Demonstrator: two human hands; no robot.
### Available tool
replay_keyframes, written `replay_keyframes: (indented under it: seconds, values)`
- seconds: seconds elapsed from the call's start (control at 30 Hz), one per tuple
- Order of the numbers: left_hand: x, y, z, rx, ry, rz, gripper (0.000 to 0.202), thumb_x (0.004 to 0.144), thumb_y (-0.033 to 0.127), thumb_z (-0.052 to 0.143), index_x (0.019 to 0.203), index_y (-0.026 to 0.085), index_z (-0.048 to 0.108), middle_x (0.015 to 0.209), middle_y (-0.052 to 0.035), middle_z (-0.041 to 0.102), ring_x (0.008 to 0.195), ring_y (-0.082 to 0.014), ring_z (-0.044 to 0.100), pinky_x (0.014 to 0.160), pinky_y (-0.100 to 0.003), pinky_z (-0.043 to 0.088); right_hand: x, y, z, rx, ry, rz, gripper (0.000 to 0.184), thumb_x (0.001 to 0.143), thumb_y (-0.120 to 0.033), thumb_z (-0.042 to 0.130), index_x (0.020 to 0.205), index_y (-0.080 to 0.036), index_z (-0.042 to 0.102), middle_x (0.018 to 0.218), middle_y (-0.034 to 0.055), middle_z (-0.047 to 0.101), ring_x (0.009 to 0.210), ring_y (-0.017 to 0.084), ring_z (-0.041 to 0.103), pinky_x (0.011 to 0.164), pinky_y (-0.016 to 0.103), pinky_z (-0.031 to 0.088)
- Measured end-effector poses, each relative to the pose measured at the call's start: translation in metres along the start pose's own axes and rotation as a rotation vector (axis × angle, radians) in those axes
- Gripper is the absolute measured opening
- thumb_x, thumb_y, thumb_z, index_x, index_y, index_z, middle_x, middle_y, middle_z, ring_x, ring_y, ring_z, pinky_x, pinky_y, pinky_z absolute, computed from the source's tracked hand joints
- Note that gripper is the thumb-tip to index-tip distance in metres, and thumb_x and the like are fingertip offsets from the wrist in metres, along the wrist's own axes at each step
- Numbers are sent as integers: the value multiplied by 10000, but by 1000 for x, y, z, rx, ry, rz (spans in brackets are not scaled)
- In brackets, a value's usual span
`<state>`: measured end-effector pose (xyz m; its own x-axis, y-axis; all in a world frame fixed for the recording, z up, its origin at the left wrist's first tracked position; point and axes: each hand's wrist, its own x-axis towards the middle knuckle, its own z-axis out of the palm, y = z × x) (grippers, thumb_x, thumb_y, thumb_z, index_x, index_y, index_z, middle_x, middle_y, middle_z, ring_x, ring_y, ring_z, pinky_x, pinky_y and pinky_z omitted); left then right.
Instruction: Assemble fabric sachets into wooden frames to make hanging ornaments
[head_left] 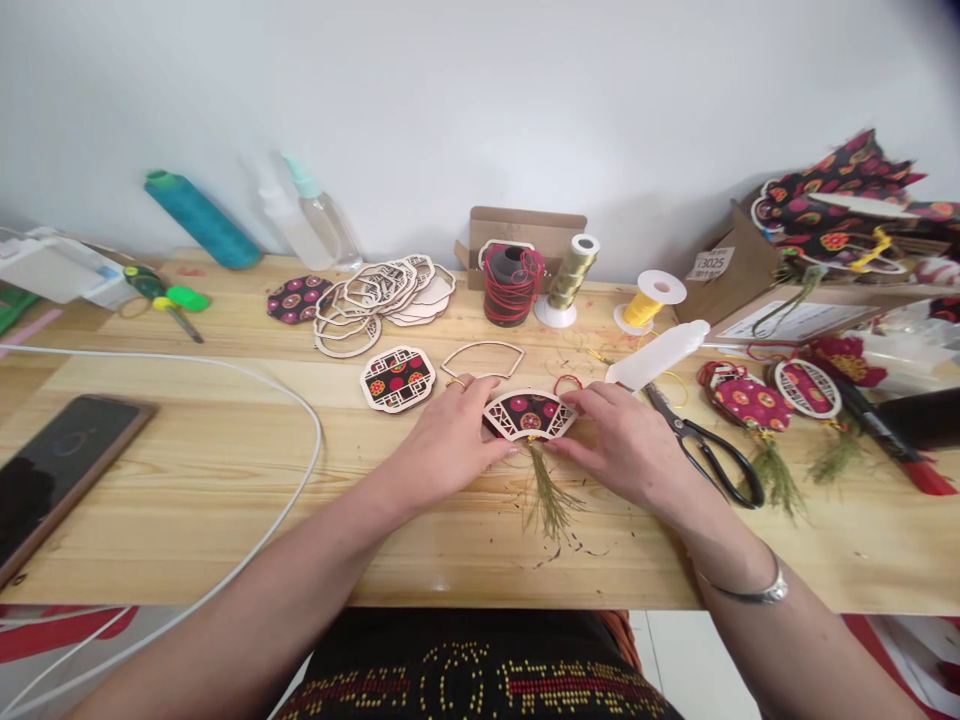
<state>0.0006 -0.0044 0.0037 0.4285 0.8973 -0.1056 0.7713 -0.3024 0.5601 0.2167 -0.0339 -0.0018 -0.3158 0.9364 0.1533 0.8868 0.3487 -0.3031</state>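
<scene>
Between both hands is a fan-shaped ornament (529, 414) with a pale cut-out wooden frame over dark floral fabric. My left hand (454, 430) pinches its left end, and my right hand (619, 435) grips the right end. From its lower edge hangs an olive-green tassel (551, 495), spread on the table. A red cord loop (568, 384) shows just above the ornament, by my right fingers. Beyond it lies an empty fan-shaped wooden outline (484, 358). Left of that rests a framed fabric piece (397, 379). Black-handled scissors (709, 445) lie beside my right hand, partly covered by it.
Wooden frames (390, 295) are piled at the back, near a red cord spool (513, 285), gold thread (574, 280) and yellow thread (651, 298). A white bottle (660, 355) lies behind my right hand. Finished tasselled ornaments (750, 400) and a cardboard box (739, 265) are right; a phone (64, 470) and white cable (311, 430) left.
</scene>
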Motion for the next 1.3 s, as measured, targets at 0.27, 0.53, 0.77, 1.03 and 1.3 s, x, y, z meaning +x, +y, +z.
replay_keyframes:
  seconds: [0.27,0.53,0.77,1.03,1.3]
  values:
    - [0,-1,3,14,5,32,578,753,306,690,1266,138,483,1196,-117,583,1063,-268,568,924,-418,455,0,1,0,-14,-26,14,369,804,-427,647,1078,-182,606,967,83,667,903,256,627,735,369,492]
    - [-1,3,2,30,-1,25,548,775,305,649,1268,131,483,1224,-128,579,1140,-280,541,983,-427,424,-1,3,1,-12,-25,8,398,797,-437,659,1096,-183,591,996,96,671,917,262,632,735,367,485]
    - [1,3,3,8,-1,16,596,756,350,673,1276,140,474,1246,-130,578,1154,-285,538,996,-441,417,-1,3,0,-9,-46,16,399,802,-433,658,1106,-185,584,993,91,667,925,261,628,738,368,483]
    - [-2,2,6,53,28,55,453,790,378,631,1174,161,528,1181,-119,586,1091,-286,557,958,-454,432,-2,4,-1,-7,-38,9,388,816,-428,636,1116,-188,581,1019,101,665,928,260,629,729,369,486]
    - [-2,0,7,45,57,90,371,801,379,624,1109,182,563,1129,-98,591,1054,-279,557,934,-450,436,-1,2,-3,-5,-56,33,383,797,-413,655,1106,-194,601,999,102,676,932,269,635,726,381,488]
